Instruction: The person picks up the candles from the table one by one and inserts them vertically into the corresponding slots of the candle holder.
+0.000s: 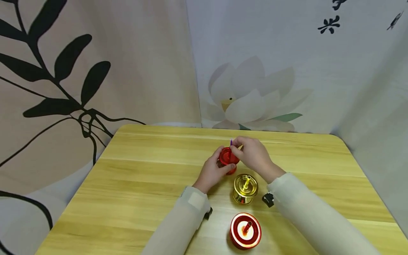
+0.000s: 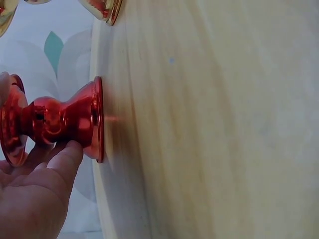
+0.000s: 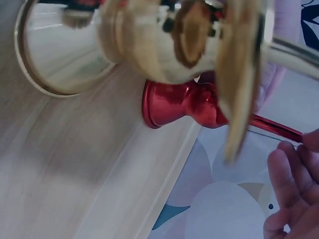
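The left hand grips a shiny red, metallic-looking candlestick with a waisted body, upright on the pale wood-grain table between both hands. The right hand pinches a slim purple stick at its stem top. Nearer the person, between the forearms, stands a shiny gold candlestick, then another glossy red one.

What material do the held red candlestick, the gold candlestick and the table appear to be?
Held red candlestick: probably metal, glossy red; mirrorlike highlights, though coated plastic is possible. Gold candlestick: likewise, polished gold; bright reflections show. Table: wood or laminate, slightly glossy; grain streaks visible.
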A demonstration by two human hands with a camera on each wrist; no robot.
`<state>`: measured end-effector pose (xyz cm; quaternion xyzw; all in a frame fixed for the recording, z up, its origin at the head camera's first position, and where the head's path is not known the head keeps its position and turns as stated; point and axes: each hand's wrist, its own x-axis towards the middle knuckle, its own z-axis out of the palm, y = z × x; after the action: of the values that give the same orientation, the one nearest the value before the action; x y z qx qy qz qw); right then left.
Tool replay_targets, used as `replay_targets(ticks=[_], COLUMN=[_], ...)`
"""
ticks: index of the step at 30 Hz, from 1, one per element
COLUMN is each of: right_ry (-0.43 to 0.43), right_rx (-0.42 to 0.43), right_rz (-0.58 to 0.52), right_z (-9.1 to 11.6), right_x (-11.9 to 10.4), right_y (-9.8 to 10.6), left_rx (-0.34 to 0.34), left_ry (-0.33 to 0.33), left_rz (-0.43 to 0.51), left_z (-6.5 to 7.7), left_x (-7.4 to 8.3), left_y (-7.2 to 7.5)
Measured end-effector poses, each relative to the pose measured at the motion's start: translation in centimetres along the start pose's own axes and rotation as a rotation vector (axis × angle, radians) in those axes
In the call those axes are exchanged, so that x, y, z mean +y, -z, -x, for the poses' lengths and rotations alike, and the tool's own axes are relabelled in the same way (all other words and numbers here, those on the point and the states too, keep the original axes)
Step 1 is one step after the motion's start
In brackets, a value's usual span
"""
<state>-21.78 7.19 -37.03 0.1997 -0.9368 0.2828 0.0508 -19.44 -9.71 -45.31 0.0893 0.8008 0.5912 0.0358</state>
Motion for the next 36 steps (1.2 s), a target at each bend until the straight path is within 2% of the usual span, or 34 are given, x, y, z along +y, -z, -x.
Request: replay_targets(ticks=[7,16,21,26,36], right_ry=[-0.028,-0.022,0.0,-0.011,-0.021], right_rx=[0.007,-0.043,-0.067,-0.101,-0.165], right_rz=[-0.012,-0.033,-0.017,0.001,0.05], right_z=[1.5,5.1,6.6,8.0,10.3], right_x=[0.5,1.6,2.3,3.2,4.5], right_y=[1.8,3.4,3.8,4.5,5.3], left_rx=[0.013,0.061,0.046,0.023,0.02], left_ry=[0.031,0.093,0.106,0.087,0.098], left_rz=[-0.026,-0.114,-0.058,-0.005,0.004], left_z=[0.2,0.3,0.7,1.3,2.8], left_x=[0.0,0.4,0.2,-0.1,0.3], left_y=[0.0,0.9,1.3,1.4,1.3])
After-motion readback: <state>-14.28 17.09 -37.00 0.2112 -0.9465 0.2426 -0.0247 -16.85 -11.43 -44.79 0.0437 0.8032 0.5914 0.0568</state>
